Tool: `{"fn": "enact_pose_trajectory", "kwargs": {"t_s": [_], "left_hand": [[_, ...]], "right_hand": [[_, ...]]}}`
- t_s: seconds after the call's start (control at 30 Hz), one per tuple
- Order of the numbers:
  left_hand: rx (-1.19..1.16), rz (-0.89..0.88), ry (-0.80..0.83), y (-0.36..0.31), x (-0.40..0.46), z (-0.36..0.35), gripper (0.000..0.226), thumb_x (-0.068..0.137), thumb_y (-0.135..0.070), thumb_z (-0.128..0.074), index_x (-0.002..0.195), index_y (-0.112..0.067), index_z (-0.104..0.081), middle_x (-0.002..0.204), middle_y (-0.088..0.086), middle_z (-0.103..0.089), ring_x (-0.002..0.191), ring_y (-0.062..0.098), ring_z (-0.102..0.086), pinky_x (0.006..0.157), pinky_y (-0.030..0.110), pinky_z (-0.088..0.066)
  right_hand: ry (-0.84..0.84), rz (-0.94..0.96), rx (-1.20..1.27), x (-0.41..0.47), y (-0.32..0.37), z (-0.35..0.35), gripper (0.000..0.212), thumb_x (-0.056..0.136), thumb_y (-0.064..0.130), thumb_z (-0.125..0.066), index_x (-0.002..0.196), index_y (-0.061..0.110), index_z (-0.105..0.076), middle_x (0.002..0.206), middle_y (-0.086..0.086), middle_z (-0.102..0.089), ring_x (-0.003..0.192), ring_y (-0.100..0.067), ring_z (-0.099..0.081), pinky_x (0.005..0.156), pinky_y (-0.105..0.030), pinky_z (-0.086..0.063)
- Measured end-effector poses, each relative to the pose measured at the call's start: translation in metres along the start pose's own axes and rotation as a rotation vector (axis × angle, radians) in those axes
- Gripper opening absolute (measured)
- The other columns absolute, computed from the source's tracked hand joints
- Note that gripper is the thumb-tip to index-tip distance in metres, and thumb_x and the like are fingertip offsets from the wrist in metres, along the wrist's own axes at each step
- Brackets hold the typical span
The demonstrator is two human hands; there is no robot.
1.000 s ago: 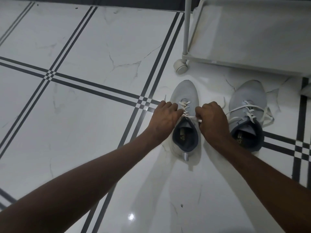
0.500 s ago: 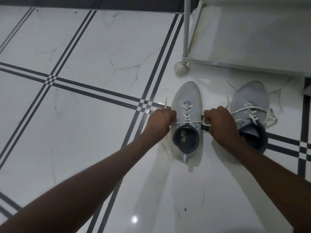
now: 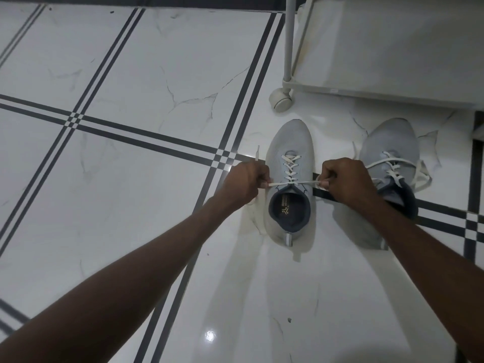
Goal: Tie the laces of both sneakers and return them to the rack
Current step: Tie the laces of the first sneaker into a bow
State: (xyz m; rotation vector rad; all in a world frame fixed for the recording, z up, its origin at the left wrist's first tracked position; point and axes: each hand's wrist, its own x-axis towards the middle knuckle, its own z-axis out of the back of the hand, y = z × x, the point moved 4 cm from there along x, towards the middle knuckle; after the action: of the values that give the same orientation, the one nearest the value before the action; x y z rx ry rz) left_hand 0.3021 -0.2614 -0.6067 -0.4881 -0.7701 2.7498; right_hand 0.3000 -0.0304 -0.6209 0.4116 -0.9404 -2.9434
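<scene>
Two light grey sneakers with white laces stand on the tiled floor, toes pointing away from me. On either side of the left sneaker (image 3: 289, 142) are my hands. My left hand (image 3: 245, 180) is closed on one end of its lace (image 3: 277, 183), and my right hand (image 3: 345, 180) is closed on the other end. The lace runs taut straight across the top of the tongue. The right sneaker (image 3: 390, 142) stands beside it with its laces lying loose; my right wrist hides its heel. The white rack (image 3: 392, 93) stands just beyond the shoes.
The rack rests on a round caster wheel (image 3: 280, 100) under a white upright post (image 3: 289, 38), close to the left sneaker's toe. White marble-look tiles with dark stripe lines (image 3: 146, 137) spread to the left and toward me.
My hands, close together over the tongue a second ago, have pulled apart to either side of the left sneaker, drawing the lace taut across it.
</scene>
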Motion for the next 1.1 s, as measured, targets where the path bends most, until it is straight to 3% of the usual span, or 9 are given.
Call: {"fn": "enact_pose_trajectory", "kwargs": {"t_s": [0.2,0.33,0.47,0.53,0.63,0.77,0.83,0.9,1.1], "left_hand": [[-0.061,0.073,0.07,0.008,0.002,-0.004,0.015,0.083,0.004,-0.061,0.079,-0.004,-0.074,0.082,0.008,-0.074,0.08,0.024,-0.068,0.077,0.038,-0.056],[-0.222,0.174,0.207,0.02,0.003,0.004,0.016,0.089,-0.022,-0.07,0.085,-0.008,-0.077,0.079,0.009,-0.073,0.073,0.014,-0.065,0.08,0.033,-0.055],[-0.753,0.242,0.349,0.015,-0.007,0.018,0.022,0.098,-0.025,-0.059,0.09,-0.007,-0.068,0.093,0.013,-0.065,0.089,0.018,-0.064,0.091,0.035,-0.05],[-0.933,0.236,0.353,0.008,-0.006,0.023,0.02,0.099,-0.024,-0.056,0.092,-0.01,-0.068,0.107,0.014,-0.068,0.101,0.021,-0.066,0.1,0.038,-0.047],[-1.087,0.206,0.365,-0.005,0.0,0.028,0.024,0.1,-0.022,-0.052,0.088,-0.017,-0.072,0.123,0.008,-0.069,0.12,0.027,-0.062,0.105,0.039,-0.046],[-1.163,0.207,0.318,-0.014,0.013,0.022,0.017,0.1,-0.021,-0.054,0.091,-0.02,-0.069,0.1,0.001,-0.072,0.102,0.021,-0.061,0.094,0.039,-0.043],[-1.17,0.246,0.25,-0.012,0.018,0.013,0.014,0.098,-0.02,-0.057,0.097,-0.019,-0.071,0.09,0.0,-0.069,0.089,0.016,-0.06,0.088,0.036,-0.04],[-1.15,0.264,0.213,-0.011,0.021,0.005,0.016,0.098,-0.017,-0.057,0.102,-0.019,-0.073,0.085,0.002,-0.066,0.078,0.012,-0.058,0.078,0.031,-0.042],[-1.061,0.367,0.172,-0.009,0.028,-0.01,0.027,0.095,-0.024,-0.062,0.112,-0.003,-0.069,0.067,0.001,-0.056,0.058,0.009,-0.048,0.052,0.023,-0.031]], "right_hand": [[-0.045,-0.035,-0.093,-0.002,0.0,-0.001,0.019,0.072,-0.001,-0.074,0.062,0.013,-0.065,0.073,-0.009,-0.073,0.075,-0.028,-0.066,0.063,-0.025,-0.036],[0.188,-0.046,-0.037,0.005,0.003,0.014,0.017,0.077,0.009,-0.077,0.063,0.015,-0.068,0.061,0.006,-0.065,0.062,-0.011,-0.058,0.058,-0.024,-0.039],[0.464,-0.119,0.453,-0.003,0.011,0.029,0.012,0.089,0.013,-0.068,0.086,0.003,-0.075,0.062,0.006,-0.069,0.054,-0.005,-0.053,0.053,-0.018,-0.04],[0.427,-0.125,0.706,-0.004,0.016,0.028,0.014,0.091,0.009,-0.065,0.094,-0.003,-0.071,0.074,0.005,-0.075,0.066,-0.004,-0.059,0.062,-0.015,-0.047],[0.389,-0.088,0.95,-0.004,0.027,0.016,0.007,0.088,0.011,-0.066,0.086,0.005,-0.069,0.108,-0.007,-0.076,0.083,-0.014,-0.06,0.08,-0.025,-0.049],[0.359,-0.131,1.16,-0.005,0.032,-0.003,0.02,0.076,0.022,-0.072,0.088,0.007,-0.067,0.097,-0.009,-0.075,0.066,-0.012,-0.056,0.062,-0.021,-0.044],[0.3,-0.142,1.144,-0.004,0.031,-0.008,0.006,0.088,0.008,-0.063,0.091,0.007,-0.068,0.083,-0.004,-0.075,0.06,-0.011,-0.054,0.057,-0.021,-0.041],[0.219,-0.143,1.071,-0.004,0.032,-0.009,0.014,0.092,0.003,-0.06,0.089,0.012,-0.071,0.07,0.003,-0.072,0.054,-0.008,-0.052,0.051,-0.02,-0.039],[0.072,-0.158,0.963,-0.004,0.047,-0.008,0.005,0.086,0.015,-0.072,0.09,0.013,-0.076,0.063,-0.002,-0.071,0.043,-0.011,-0.046,0.04,-0.018,-0.036]]}}
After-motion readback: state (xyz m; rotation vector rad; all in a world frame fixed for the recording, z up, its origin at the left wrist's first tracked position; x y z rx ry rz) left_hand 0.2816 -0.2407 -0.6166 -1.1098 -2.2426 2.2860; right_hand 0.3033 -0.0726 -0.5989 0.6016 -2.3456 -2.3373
